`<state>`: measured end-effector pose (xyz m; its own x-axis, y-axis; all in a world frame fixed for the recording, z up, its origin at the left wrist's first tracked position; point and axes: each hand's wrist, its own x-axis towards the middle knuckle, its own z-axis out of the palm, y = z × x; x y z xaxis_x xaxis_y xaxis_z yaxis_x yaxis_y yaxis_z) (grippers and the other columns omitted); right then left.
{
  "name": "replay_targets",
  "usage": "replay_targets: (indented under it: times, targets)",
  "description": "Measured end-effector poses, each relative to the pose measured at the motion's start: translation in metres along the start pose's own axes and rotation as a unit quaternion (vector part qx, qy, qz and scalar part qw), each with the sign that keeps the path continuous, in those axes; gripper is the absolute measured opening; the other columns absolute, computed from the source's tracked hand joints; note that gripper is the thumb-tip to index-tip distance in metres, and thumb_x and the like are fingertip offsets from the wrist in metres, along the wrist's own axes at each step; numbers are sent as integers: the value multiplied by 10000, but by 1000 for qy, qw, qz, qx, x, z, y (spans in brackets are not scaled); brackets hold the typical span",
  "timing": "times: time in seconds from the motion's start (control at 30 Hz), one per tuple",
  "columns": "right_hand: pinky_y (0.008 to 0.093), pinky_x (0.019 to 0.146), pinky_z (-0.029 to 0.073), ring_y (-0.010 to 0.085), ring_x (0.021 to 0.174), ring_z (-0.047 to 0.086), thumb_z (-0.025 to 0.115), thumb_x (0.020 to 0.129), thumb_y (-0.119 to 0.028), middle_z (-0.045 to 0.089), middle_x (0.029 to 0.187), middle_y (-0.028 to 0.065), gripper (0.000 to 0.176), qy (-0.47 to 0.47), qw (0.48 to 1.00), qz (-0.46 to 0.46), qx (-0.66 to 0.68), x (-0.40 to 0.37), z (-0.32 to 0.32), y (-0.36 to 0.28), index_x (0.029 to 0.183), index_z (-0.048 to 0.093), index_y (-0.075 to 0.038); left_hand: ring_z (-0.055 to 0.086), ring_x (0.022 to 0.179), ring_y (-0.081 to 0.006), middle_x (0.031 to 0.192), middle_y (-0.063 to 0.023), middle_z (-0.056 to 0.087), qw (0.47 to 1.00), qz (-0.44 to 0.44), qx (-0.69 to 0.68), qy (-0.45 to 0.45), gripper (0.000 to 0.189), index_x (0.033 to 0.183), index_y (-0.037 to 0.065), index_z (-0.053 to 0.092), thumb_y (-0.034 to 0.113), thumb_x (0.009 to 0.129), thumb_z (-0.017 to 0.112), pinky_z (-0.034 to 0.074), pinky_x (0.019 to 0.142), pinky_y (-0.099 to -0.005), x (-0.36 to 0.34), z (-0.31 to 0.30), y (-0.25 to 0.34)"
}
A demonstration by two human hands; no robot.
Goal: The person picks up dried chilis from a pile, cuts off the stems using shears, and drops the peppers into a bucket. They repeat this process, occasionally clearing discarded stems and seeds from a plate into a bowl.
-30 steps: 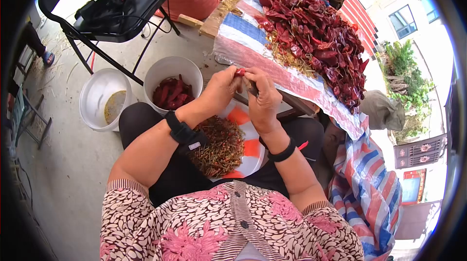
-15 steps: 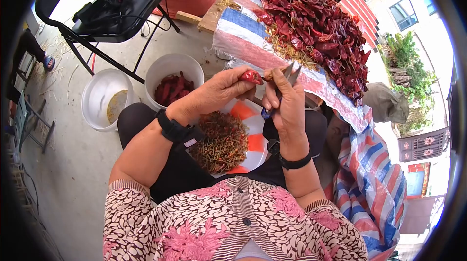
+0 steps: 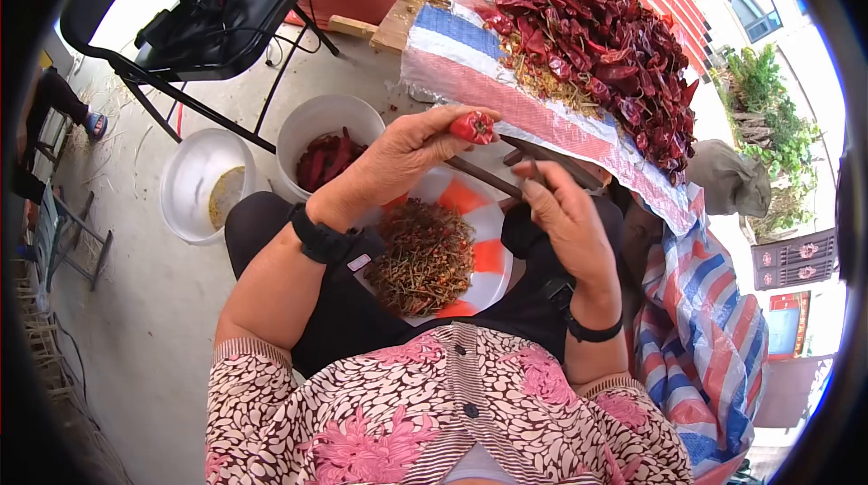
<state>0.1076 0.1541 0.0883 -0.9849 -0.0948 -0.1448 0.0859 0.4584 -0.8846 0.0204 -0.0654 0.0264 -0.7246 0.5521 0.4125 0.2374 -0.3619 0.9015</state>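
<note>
A dried red chili pepper [image 3: 474,128] is pinched in my left hand [image 3: 420,141], its stem end facing right. My right hand [image 3: 571,218] is to the right and lower, apart from the pepper, with its fingers curled. The scissors in it are mostly hidden by the fingers; only a dark sliver shows near the fingertips. Below both hands, a heap of cut stems and bits [image 3: 420,259] lies in an orange-and-white basin [image 3: 488,257] between my legs.
A large pile of dried red chilies [image 3: 606,51] covers a striped sheet [image 3: 461,65] on a table ahead. At left stand a white bucket [image 3: 330,110] holding red chilies and a second white bucket [image 3: 185,187]. A black folding chair [image 3: 203,47] is beyond them.
My right hand has moved down and right, away from the pepper, and the scissor blades no longer show clearly. My left hand still holds the pepper, slightly higher.
</note>
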Motion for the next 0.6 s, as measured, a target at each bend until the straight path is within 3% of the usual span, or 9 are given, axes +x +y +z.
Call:
replay_targets:
  times: [0.03,0.1,0.2,0.33,0.6]
  targets:
    - [244,761,420,102,833,499,592,939,-266,558,964,44,363,25,995,-92,11,2,2,-1,1163,563,19,558,1053,-116,1099,-54,636,1000,1,-4,2,353,1290,28,525,163,964,526,443,913,-249,0,1,-2]
    - [243,781,416,112,872,508,610,925,-259,562,1008,76,372,20,990,-138,-22,1,1,-18,1166,569,22,554,1060,-117,1107,-56,634,1000,5,-10,6,340,1282,23,529,147,966,518,443,918,-253,1,2,-6]
    - [260,749,433,142,824,543,649,888,-241,584,942,98,350,2,987,-157,-38,5,4,-31,1123,593,12,551,1067,-124,1131,-54,624,1000,-8,5,8,326,1261,15,537,148,965,519,437,930,-260,1,0,-3]
    - [307,656,464,214,675,585,687,825,-218,603,790,102,314,79,968,-169,-166,11,6,-40,1059,624,-19,546,1071,-123,1159,-51,607,999,-3,39,11,304,1230,9,553,150,962,527,430,939,-262,1,-1,2]
    - [361,666,494,299,776,644,681,806,-234,658,912,122,287,94,915,-250,-304,22,3,-44,1024,650,-51,564,1025,-131,1114,-56,617,995,35,86,39,290,1212,10,566,138,954,540,440,921,-267,1,3,3]
